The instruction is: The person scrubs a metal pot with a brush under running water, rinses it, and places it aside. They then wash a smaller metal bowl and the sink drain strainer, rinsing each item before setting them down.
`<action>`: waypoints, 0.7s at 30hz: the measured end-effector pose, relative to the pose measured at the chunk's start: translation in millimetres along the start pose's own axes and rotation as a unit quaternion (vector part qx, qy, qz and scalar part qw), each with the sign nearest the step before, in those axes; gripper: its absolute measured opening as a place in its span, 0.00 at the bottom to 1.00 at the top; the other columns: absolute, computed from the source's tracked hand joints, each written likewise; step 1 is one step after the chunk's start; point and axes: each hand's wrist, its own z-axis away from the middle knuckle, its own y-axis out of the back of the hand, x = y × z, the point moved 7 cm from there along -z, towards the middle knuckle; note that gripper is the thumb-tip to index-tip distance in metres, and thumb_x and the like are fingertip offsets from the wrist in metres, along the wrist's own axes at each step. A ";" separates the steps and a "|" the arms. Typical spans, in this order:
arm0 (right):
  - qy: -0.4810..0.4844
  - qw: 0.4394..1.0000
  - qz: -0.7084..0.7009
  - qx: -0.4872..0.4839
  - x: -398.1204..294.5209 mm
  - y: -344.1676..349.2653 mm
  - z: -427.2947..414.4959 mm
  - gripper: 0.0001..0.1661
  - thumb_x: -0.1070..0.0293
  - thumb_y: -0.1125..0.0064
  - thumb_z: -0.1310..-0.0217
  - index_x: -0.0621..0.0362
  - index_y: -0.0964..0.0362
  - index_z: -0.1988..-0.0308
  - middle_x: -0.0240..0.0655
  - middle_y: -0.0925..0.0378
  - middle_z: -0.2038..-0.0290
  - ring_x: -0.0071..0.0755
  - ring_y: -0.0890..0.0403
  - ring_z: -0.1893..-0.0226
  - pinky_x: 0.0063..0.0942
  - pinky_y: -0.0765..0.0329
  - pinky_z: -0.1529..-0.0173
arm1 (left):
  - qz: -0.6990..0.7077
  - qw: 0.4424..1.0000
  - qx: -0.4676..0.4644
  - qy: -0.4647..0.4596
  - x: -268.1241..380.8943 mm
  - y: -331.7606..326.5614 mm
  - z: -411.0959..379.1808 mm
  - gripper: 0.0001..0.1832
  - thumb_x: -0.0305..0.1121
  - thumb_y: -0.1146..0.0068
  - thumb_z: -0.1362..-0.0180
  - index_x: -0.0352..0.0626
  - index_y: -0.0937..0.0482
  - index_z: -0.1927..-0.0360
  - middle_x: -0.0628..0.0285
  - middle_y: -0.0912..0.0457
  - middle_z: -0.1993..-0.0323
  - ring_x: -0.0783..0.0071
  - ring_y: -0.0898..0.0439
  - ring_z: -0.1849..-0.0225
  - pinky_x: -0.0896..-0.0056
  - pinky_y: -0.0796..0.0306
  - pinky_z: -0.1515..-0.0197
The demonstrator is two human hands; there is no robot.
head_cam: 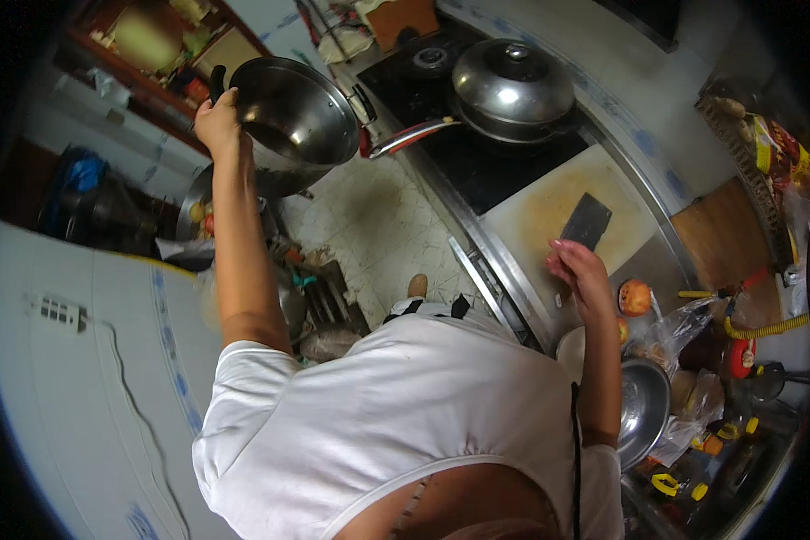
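My left hand grips the black side handle of a deep stainless-steel pot, held up and tilted so its inside shows. The pot is raised over the tiled floor, left of the stove. My right hand hovers by the counter with fingers loosely curled and apart, and nothing shows in it. Close to its fingertips, a dark cleaver blade lies on a stained white cutting board. The cleaver's handle is mostly hidden beneath the hand.
A lidded wok sits on the black stove, its red-and-metal handle jutting past the counter edge. Near my right forearm are a tomato, a metal bowl and several bottles. A wooden rack stands low on the left.
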 end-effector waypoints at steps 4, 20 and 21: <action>0.016 0.989 -0.069 0.133 3.2 40.6 25.1 0.14 0.69 0.51 0.38 0.64 0.29 0.55 0.33 0.24 0.68 0.23 0.24 0.66 0.19 0.27 0.59 | 0.060 0.996 0.009 0.063 -75.2 -74.2 -51.0 0.08 0.21 0.44 0.57 0.38 0.33 0.79 0.64 0.30 0.84 0.74 0.32 0.84 0.74 0.38 0.80; -0.023 0.848 -0.204 0.488 62.3 -20.1 73.3 0.16 0.67 0.48 0.40 0.59 0.30 0.53 0.30 0.24 0.71 0.23 0.23 0.71 0.20 0.24 0.65 | 0.306 0.841 -0.069 0.441 -419.1 -298.9 -150.3 0.13 0.28 0.44 0.54 0.47 0.35 0.88 0.66 0.34 0.87 0.70 0.35 0.83 0.69 0.40 0.79; -0.029 0.841 -0.200 0.502 64.9 -26.5 75.7 0.16 0.67 0.48 0.40 0.59 0.30 0.52 0.30 0.24 0.71 0.23 0.23 0.71 0.20 0.24 0.65 | 0.309 0.836 -0.073 0.447 -426.3 -305.7 -151.1 0.13 0.28 0.44 0.54 0.47 0.35 0.88 0.66 0.34 0.87 0.70 0.35 0.83 0.70 0.41 0.79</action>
